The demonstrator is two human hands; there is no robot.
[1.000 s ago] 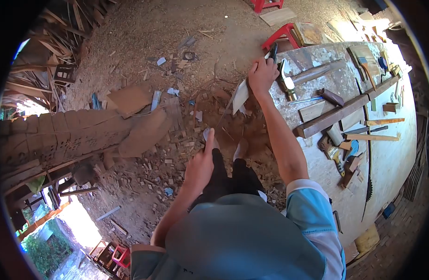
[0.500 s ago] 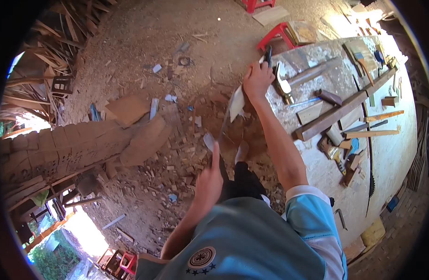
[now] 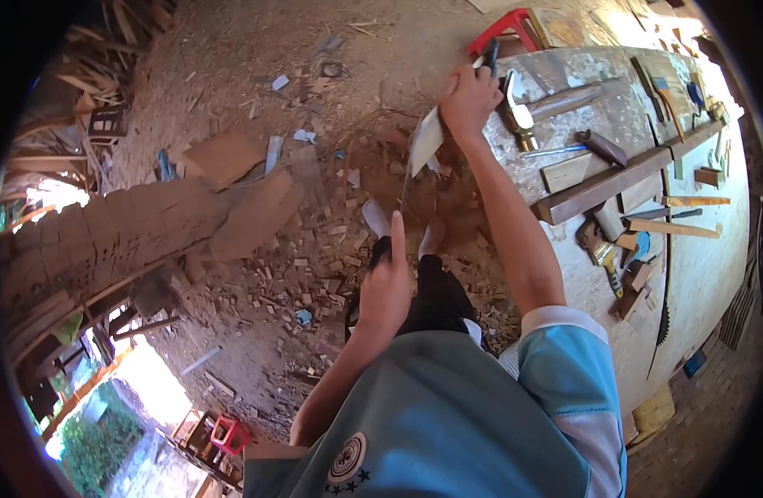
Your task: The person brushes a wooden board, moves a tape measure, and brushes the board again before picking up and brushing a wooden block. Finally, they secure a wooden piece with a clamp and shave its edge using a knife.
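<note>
My right hand [image 3: 471, 101] is closed around the black handle of a handsaw [image 3: 426, 148], beside the near-left corner of the workbench. The saw's pale blade hangs down toward my feet, catching light on its wide part and narrowing to a thin edge. At the lower end of the blade is my left hand [image 3: 386, 292], its index finger stretched up and the other fingers curled in. That fingertip overlaps the blade's end in this view; the palm is hidden. Just right of my right hand a hammer [image 3: 521, 116] lies on the workbench [image 3: 601, 65].
On the bench are a long dark wooden bar [image 3: 606, 184], a blue-shafted screwdriver [image 3: 556, 151], a paintbrush [image 3: 604, 264] and several wood pieces. A red stool [image 3: 504, 31] stands by the bench's far corner. Wood offcuts [image 3: 315, 290] litter the ground around my feet.
The view has shifted, so the bench sits higher and further right. My left hand has risen slightly and looks less blurred, its index finger still extended. The saw stays in my right hand.
</note>
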